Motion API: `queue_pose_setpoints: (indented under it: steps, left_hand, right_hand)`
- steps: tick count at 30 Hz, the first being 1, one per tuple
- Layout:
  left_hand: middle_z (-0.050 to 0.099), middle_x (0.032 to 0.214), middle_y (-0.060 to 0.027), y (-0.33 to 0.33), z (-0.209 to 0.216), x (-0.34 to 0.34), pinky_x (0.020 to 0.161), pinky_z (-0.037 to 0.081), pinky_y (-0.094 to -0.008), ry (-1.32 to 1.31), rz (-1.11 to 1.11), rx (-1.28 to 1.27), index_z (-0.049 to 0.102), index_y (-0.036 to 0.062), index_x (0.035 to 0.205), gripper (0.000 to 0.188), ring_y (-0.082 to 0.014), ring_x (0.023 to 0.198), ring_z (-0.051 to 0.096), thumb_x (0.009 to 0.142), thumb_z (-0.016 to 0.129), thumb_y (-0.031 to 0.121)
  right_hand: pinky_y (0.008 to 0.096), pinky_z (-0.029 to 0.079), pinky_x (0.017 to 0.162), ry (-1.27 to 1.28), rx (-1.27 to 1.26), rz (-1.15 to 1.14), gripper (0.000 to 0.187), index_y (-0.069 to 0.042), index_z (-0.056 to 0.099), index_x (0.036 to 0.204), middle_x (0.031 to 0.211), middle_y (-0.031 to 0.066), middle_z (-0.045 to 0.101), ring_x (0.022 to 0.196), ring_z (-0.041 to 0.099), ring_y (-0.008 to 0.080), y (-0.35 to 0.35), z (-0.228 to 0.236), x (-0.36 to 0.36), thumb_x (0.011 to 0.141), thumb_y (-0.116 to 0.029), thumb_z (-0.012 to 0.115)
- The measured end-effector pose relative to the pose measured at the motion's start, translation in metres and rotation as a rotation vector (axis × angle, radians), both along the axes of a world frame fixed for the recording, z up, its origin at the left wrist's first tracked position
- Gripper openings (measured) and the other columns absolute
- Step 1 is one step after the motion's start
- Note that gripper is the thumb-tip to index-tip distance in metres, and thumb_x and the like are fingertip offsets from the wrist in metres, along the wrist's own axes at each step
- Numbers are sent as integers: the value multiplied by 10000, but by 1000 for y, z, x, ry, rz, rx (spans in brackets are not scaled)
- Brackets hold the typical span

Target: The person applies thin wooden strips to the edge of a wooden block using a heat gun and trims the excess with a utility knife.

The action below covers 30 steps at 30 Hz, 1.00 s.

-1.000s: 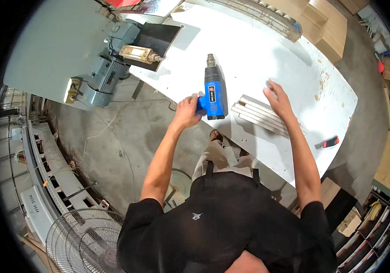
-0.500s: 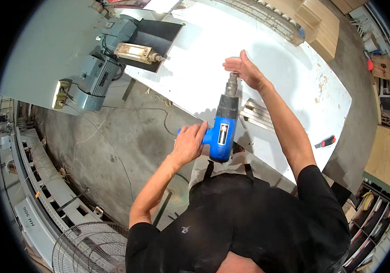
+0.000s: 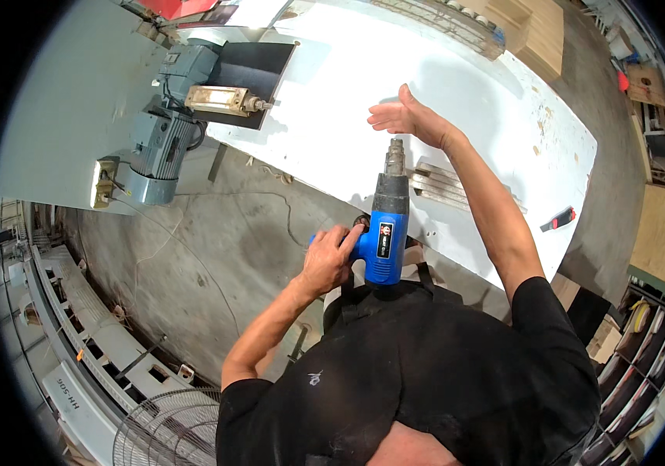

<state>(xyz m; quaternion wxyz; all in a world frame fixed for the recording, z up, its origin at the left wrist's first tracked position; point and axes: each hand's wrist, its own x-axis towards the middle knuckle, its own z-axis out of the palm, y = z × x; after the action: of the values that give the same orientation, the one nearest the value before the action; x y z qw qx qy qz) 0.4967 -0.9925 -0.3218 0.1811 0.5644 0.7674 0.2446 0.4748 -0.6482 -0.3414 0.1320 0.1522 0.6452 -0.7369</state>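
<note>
A blue heat gun (image 3: 387,247) with a dark collar and a bare metal nozzle points away from me, over the near edge of a white table. My left hand (image 3: 331,260) is wrapped round its handle. Just beyond the nozzle tip, my right hand (image 3: 414,123) is held flat with fingers stretched out and thumb apart, gripping nothing. A small gap shows between that hand and the nozzle. Partly behind my right forearm, a stack of pale strips (image 3: 439,186) lies on the white table (image 3: 332,74).
A red and black utility knife (image 3: 558,220) lies near the table's right end. To the left stand a grey motor (image 3: 163,144) and a metal cylinder (image 3: 220,99) on a dark plate. A wire fan guard (image 3: 165,431) is at lower left. A thin cord (image 3: 216,287) crosses the floor.
My right hand has moved slightly left, and the nozzle now sits a little lower, leaving a gap to the palm. The heat gun has come closer to my body. The whole view has shifted slightly.
</note>
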Motion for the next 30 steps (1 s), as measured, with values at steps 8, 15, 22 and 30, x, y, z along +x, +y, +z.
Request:
queue_pose_setpoints:
  steps: [8,15,22,30]
  left_hand:
    - [567,988,-143,-1,0,-1,751,434,-389,72,-24,17,444,-18,1331,699,-311,852,571,682,699,31]
    - [576,1045,-167,1,-4,-8,785,432,-413,89,-19,13,446,-50,1301,625,-329,919,577,721,664,34]
    - [582,1097,-165,15,-23,-28,793,428,-413,163,-2,28,459,-22,1301,543,-330,940,580,775,590,4]
    - [570,1094,-129,22,-19,-25,816,417,-405,232,-253,88,462,37,1328,593,-289,940,572,759,634,39]
  right_hand:
    - [375,423,999,61,9,-178,957,-21,558,1281,1207,133,620,1132,575,236,6,-5,11,866,-799,184]
    - [334,462,943,96,46,-392,851,6,548,1266,1165,109,634,1066,593,195,17,-3,21,913,-725,291]
    - [303,472,898,40,-30,-651,741,4,542,1256,1119,84,643,1005,605,164,41,-1,81,966,-637,309]
    - [318,463,918,34,57,-537,766,-22,595,1213,1123,72,639,1018,598,175,35,-5,93,945,-675,297]
